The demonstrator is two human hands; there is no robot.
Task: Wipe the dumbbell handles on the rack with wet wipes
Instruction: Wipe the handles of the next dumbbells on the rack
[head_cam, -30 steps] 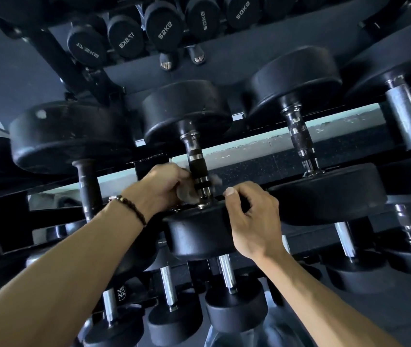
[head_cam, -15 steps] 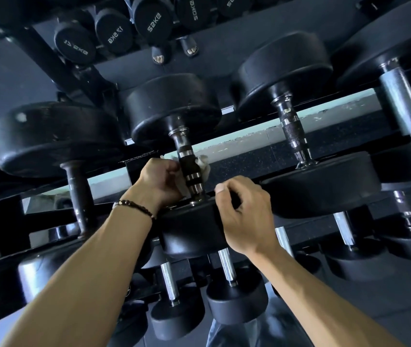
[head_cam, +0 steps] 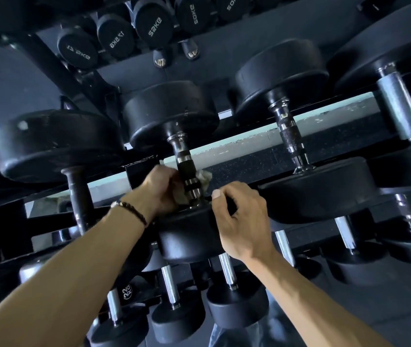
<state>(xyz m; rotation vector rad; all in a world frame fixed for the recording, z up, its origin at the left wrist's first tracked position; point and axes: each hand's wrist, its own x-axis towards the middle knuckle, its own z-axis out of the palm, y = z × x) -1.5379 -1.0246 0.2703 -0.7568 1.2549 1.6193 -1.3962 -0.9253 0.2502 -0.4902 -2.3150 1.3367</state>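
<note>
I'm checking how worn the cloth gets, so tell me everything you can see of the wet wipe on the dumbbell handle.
The wet wipe is a small, crumpled, off-white sheet, looking greyish and soiled. It is wrapped around the lower part of the dumbbell handle, just above the near weight head. The left hand grips it against the handle, hiding most of it; a bunched end sticks out on the handle's right side.

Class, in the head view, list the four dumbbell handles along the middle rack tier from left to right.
Dark plain handle → handle being wiped with the wipe → knurled chrome handle → thick smooth silver handle.
</note>
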